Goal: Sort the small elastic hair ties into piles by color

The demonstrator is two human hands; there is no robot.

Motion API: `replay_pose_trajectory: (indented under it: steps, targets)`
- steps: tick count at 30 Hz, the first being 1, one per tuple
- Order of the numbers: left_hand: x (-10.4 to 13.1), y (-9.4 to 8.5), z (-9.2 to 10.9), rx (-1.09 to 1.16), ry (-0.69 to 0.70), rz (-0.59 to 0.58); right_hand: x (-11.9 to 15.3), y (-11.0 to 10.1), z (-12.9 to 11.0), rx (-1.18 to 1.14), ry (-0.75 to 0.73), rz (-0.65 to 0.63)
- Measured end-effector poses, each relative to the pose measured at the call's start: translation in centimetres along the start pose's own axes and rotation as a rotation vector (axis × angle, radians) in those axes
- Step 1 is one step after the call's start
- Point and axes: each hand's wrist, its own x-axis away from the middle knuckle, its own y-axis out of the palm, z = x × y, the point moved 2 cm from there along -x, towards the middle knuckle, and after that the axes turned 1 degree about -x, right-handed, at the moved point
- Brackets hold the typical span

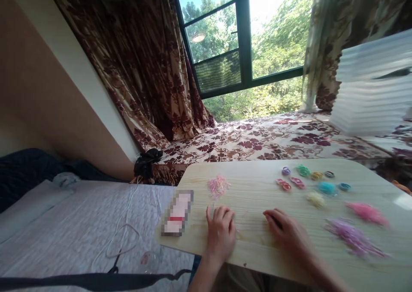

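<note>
My left hand (221,228) rests palm down on the pale wooden table (244,185), its fingers slightly bent and the outer finger apart from the others. Just beyond its fingertips lies a loose pile of thin pink pieces (219,185). My right hand (288,234) is on the table further right, with its fingers curled in toward the thumb. Whatever it may hold is hidden. To its right lie a bundle of purple strands (354,237) and a bundle of pink strands (367,214). A small cream bundle (315,200) lies beyond this hand.
A blurred-out flat object (177,212) lies at the table's left edge. Several coloured rings or coils, including a green one (303,170) and a turquoise bundle (327,188), are grouped at the back right. A bed (80,223) with a white cable adjoins the left side.
</note>
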Motion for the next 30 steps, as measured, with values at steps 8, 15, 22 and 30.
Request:
replay_pose_trajectory:
  steps: [8, 15, 22, 30]
  targets:
    - [0.1, 0.2, -0.1, 0.014, -0.003, 0.015, 0.0, 0.0, 0.0, -0.008, -0.01, -0.008]
    - [0.2, 0.3, -0.1, 0.027, 0.005, 0.062, 0.1, 0.0, 0.2, -0.007, -0.03, -0.004]
    - [0.2, 0.1, 0.1, 0.028, -0.026, 0.048, 0.3, 0.1, 0.3, 0.022, -0.054, 0.003]
    - [0.4, -0.9, 0.0, 0.031, -0.037, -0.091, 0.3, -0.2, -0.3, 0.053, -0.04, -0.024]
